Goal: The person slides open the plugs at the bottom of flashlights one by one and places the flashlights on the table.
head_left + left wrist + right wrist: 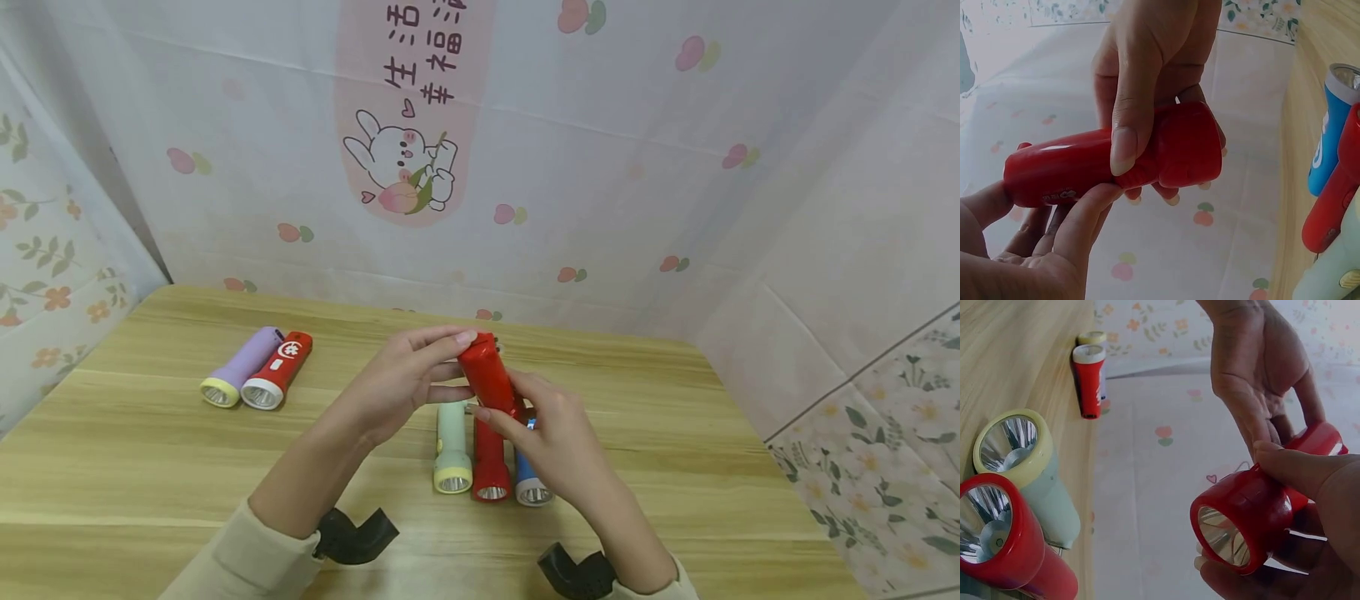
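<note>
Both hands hold a red flashlight (486,371) above the table, tilted in the head view. My left hand (401,379) grips its tail end, thumb on the end and fingers along the side. Around the body near the lamp head, my right hand (558,429) curls with its thumb on top. The clear lens and reflector of the held flashlight (1225,534) show in the right wrist view. Below lie a mint-green flashlight (452,442) with a yellow rim, another red flashlight (491,458) and a blue flashlight (531,471), partly hidden by the right hand.
At the left of the wooden table (150,467) lie a purple flashlight (247,358) and a red flashlight with a white rim (281,371), side by side. A patterned curtain (600,167) hangs behind the table. Each wrist wears a black mount (356,537).
</note>
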Motion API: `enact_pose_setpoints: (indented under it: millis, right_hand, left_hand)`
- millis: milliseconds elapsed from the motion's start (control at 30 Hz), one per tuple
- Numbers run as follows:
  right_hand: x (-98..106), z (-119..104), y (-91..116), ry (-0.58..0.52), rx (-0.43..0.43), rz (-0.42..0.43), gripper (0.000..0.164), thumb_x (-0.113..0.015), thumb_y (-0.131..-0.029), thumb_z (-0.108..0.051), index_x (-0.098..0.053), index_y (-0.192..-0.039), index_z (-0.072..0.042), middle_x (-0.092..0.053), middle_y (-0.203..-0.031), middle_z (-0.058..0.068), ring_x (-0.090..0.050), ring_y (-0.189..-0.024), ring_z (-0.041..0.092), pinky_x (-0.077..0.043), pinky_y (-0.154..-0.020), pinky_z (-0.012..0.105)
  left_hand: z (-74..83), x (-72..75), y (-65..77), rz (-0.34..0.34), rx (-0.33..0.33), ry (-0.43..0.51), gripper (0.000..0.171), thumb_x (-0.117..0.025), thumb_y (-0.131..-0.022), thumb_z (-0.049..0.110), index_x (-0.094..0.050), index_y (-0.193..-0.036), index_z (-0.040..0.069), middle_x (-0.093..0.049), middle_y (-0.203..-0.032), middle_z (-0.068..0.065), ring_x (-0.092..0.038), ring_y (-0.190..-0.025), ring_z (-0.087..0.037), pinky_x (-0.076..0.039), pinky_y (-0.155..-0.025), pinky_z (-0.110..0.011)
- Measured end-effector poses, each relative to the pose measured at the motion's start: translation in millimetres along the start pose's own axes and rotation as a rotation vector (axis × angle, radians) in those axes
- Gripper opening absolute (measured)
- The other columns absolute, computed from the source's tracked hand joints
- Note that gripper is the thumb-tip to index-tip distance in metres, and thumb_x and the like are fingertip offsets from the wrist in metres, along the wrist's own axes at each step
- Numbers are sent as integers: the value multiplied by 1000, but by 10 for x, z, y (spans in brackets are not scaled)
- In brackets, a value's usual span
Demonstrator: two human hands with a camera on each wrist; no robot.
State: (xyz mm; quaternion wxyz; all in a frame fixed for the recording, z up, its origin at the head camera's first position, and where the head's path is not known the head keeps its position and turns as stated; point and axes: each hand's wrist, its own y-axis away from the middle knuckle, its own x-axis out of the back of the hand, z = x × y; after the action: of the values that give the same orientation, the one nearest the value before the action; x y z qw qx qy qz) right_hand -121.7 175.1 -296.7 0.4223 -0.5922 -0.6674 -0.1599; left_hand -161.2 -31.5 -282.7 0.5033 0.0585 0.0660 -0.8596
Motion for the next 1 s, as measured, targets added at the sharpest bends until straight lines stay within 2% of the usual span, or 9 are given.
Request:
enact_pose_setpoints:
  millis: [367, 667, 1000]
  right_hand:
    - [39, -17, 1, 6, -47, -47, 48, -80, -87, -29, -67, -132, -20, -74, -112, -2, -67, -89, 11, -57, -73, 19]
    - [56, -32, 3, 47, -56, -59, 51, -81, -86, -28, -66, -134, -18, -75, -111, -2, -67, -91, 12, -57, -74, 21]
    - [71, -47, 17, 10, -79, -96, 50, -82, -85, -27, -67, -132, -19, -75, -110, -1, -69, -91, 13, -62, -74, 25]
  left_hand:
    - [3, -22, -11, -25, 3, 38, 42, -50, -106, 20, -55, -142, 0, -59, -144, -20, -64, -126, -36, -56, -100, -49]
    - [16, -27, -8, -14, 2, 43, 40, -53, -104, 17, -58, -140, 0, -63, -140, -17, -66, -124, -34, -57, -97, -50]
    - [1, -21, -18, -17, 16, 54, 39, -55, -103, 16, -59, -137, -2, -63, -139, -18, -68, -120, -34, -58, -95, -53]
